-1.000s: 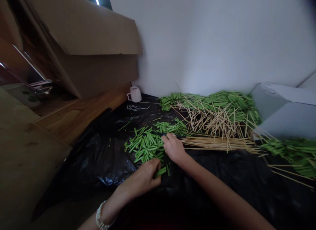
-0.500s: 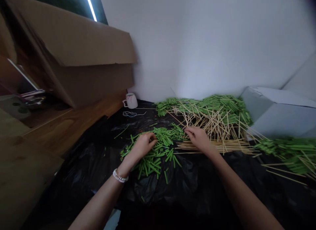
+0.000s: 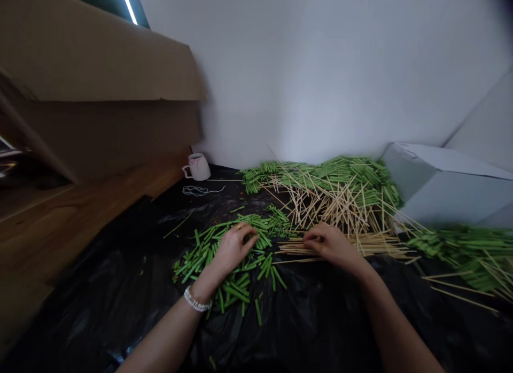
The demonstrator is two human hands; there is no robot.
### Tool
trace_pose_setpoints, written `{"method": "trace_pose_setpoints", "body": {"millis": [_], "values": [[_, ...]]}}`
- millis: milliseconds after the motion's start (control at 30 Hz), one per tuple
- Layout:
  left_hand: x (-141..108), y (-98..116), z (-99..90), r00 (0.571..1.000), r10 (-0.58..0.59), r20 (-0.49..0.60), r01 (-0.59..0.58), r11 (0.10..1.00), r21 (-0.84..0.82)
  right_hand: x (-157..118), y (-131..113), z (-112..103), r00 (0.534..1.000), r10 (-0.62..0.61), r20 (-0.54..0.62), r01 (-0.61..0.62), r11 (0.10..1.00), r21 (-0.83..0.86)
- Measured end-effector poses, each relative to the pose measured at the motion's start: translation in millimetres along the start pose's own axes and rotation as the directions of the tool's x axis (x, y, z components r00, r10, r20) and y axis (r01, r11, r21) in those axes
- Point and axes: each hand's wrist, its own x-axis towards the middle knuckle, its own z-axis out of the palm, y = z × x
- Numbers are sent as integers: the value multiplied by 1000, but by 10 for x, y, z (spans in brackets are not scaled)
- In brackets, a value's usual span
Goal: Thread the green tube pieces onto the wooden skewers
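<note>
Cut green stems (image 3: 200, 250) lie in a loose pile on black plastic. My left hand (image 3: 236, 246), with a beaded bracelet on its wrist, is over this pile with curled fingers; anything between its fingertips is too small to make out. To its right, my right hand (image 3: 331, 243) has its thumb and fingers bent together at the left part of a row of thin wooden sticks (image 3: 377, 246). What it grips, if anything, is unclear. Behind it, more sticks (image 3: 344, 204) lie crisscrossed against a heap of stems (image 3: 340, 170).
A mug (image 3: 198, 167) and a tangled string (image 3: 196, 191) are at the back left, beside a large cardboard box (image 3: 120, 68). A pale box (image 3: 449, 186) stands at the right, with skewered green stems (image 3: 468, 250) before it. A white wall rises behind.
My right hand has moved down from the crisscrossed sticks to the row of sticks. My left hand stays over the cut stems. The camera view has shifted slightly.
</note>
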Motion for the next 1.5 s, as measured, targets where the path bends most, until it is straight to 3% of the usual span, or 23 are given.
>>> {"method": "trace_pose_setpoints", "body": {"millis": [67,167,433,600,700,900,1200,1400,1500], "values": [[1,4,-12,999,27,23,-27,1000,1,-17,27,-45,995,31,97,-25,998,-60],[7,2,-8,995,73,61,-74,997,16,-32,21,-40,988,35,152,-14,991,-136],[-12,0,51,983,158,93,-163,985,54,-40,-161,19,989,13,150,29,961,-276],[-21,46,54,985,155,78,-157,987,21,-58,-246,-70,997,-17,76,30,985,-169],[-19,63,54,987,152,47,-152,988,1,-48,-360,63,988,-87,125,105,983,-151],[-15,73,66,989,149,24,-149,989,-10,-22,-494,430,981,-117,154,168,911,-377],[-45,204,-13,978,206,41,-205,979,-11,-16,-529,555,976,-216,3,203,908,-366],[-49,184,14,933,326,151,-335,942,32,-11,-596,623,960,-274,-50,237,897,-373],[-10,149,-71,957,288,24,-289,956,43,2,-509,566,970,-237,-48,196,888,-416]]}}
